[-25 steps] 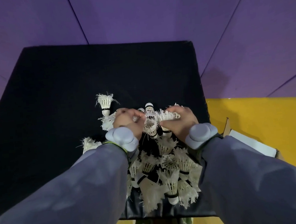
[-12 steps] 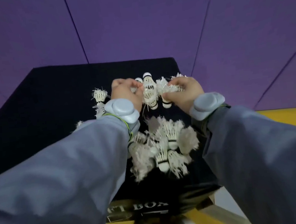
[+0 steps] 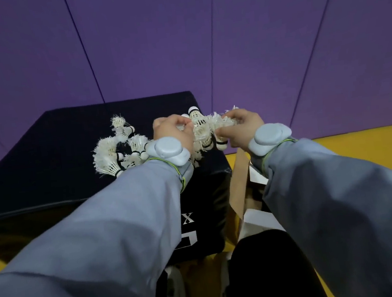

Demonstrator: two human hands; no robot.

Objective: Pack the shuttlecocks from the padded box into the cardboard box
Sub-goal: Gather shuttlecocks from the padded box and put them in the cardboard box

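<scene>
Shuttlecocks (image 3: 206,129) up in the air right now, a bunch pinched between both hands at the near right corner of the padded box (image 3: 51,144). Left hand (image 3: 172,132) has its fingers curled tight on 1 end of the bunch, right hand (image 3: 243,125) has fingers clamped on the feathers at the other end. Both closed on the load, none hanging loose as far as I can see.

Cardboard box (image 3: 241,187) sits just beside the padded box, to the right and lower, flap up; its inside is mostly hidden by the right sleeve (image 3: 340,193), so can't tell how many are already in there.

Still to go: a loose pile of shuttlecocks (image 3: 115,152) lies on the black top behind the left wrist, at least 5 or 6, exact count unclear.

Judging by that, task's approx mid-way at best: this bunch needs carrying right and down into the cardboard box, then 1 more grab min. for the pile.
</scene>
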